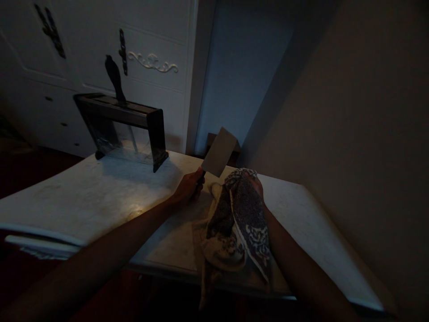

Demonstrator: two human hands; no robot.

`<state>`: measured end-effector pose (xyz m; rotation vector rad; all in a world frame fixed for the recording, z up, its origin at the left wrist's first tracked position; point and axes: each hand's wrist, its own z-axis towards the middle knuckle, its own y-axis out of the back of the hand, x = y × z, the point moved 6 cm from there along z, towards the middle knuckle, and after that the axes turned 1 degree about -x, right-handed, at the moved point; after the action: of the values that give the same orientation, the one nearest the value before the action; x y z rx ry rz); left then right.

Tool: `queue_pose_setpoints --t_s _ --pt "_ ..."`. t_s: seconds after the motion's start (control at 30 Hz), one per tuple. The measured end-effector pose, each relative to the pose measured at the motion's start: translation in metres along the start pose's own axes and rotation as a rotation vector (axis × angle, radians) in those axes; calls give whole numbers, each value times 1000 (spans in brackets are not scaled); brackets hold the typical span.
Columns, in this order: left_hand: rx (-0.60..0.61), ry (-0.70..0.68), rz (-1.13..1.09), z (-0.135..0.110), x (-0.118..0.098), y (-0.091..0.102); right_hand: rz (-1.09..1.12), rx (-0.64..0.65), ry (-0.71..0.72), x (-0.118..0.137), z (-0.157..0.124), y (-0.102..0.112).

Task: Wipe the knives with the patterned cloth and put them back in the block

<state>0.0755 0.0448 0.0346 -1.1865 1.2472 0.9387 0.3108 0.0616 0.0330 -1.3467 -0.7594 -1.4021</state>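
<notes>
My left hand [189, 185] is closed round the handle of a cleaver [220, 152], whose broad grey blade points up and away over the white table [100, 197]. My right hand [252, 184] is almost wholly covered by a patterned dark-and-white cloth [241, 223] that hangs down over my wrist and the table's front edge. That hand seems to grip the cloth just right of the blade; its fingers are hidden.
A dark knife block [122, 123] with a clear front stands at the table's back left, one black knife handle [114, 78] sticking out of its top. A white cabinet [100, 44] rises behind it. A plain wall [368, 134] runs along the right.
</notes>
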Motion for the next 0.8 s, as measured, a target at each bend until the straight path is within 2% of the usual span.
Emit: queue_pose_setpoints --t_s 0.1,0.17,0.4,0.47,0.67,0.8 --pt "-21 -33 68 0 0 2 -55 -86 160 18 -14 -2" --pt "-11 -49 102 0 1 1 -160 -80 307 32 -27 -10" --pt "39 -103 234 -4 5 -12 -430 230 598 50 -56 -53" --pt "62 -118 239 -7 4 -16 -485 264 668 50 -58 -59" --pt "50 -104 205 -10 1 -16 -554 260 682 46 -52 -56" --pt "50 -82 169 -7 3 -14 -579 163 577 40 -40 -42"
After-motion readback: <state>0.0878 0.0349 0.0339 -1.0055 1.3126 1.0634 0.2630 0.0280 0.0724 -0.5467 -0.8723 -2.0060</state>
